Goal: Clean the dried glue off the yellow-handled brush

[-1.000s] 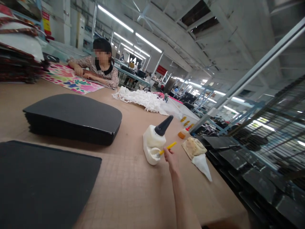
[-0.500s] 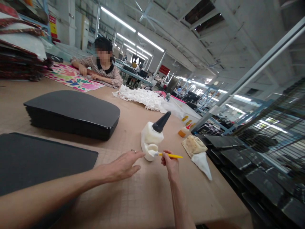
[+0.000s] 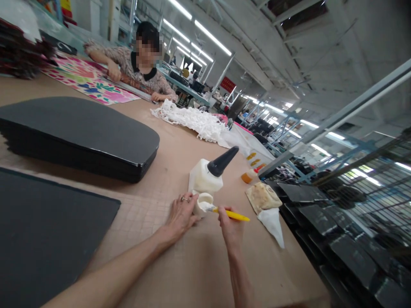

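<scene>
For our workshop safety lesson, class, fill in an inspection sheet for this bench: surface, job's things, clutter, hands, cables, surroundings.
Surface: brown gridded table, partly covered at the left.
Job's things: small white cup in front of the glue bottle with a black cone nozzle; yellow brush, bristle end at the cup's mouth.
Clutter: black sheet stack, single black sheet, stained cloth, white cone, orange bottle, white lace heap.
Hands: left hand grips the cup; right hand holds the brush.
Cables: nothing seen.
Surroundings: a co-worker at a floral sheet; racks of black panels at the right.
</scene>
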Demonstrator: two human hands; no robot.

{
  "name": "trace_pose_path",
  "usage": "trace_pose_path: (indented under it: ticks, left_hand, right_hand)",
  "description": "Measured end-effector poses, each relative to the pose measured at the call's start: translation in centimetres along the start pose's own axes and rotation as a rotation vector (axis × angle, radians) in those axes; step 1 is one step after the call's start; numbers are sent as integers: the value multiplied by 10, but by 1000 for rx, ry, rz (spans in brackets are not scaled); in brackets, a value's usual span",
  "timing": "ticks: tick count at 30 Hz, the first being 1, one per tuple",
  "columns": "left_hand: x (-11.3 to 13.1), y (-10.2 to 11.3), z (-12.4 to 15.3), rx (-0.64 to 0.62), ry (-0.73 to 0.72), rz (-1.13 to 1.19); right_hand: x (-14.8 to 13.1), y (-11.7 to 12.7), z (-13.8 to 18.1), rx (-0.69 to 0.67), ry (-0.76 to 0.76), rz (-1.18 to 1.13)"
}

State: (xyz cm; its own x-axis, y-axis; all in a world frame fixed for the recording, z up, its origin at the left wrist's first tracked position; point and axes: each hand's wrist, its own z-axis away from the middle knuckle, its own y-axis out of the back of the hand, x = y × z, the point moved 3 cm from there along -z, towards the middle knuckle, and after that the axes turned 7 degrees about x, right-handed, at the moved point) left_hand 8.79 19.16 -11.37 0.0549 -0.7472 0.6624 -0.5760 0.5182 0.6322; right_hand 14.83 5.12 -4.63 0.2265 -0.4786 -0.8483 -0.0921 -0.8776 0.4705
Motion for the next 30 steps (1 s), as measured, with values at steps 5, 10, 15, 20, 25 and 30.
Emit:
trace_pose_path:
  ticks: [5,10,15,20,25,30]
  left_hand:
    - [-5,-3,-4,28,-2,31]
    - [-6,-3,-5,34,32,55]
    - [-6,-2,-5,51,37,86]
    - [-7,-2,-4,49,48,97]
    - [-8,-4,-5,60,40,86]
    - [-8,-4,-5,59,60,99]
  right_hand:
    - [-2,6,-10,-7,-15,39]
    - [-3,12,-9,-34,-2,108]
    - [0,21,-7,12,-22,64]
    - [8,16,-8,12,8,0]
    - [15,12,-8,-66,-18,92]
    - [6,27,-4,2,-23,102]
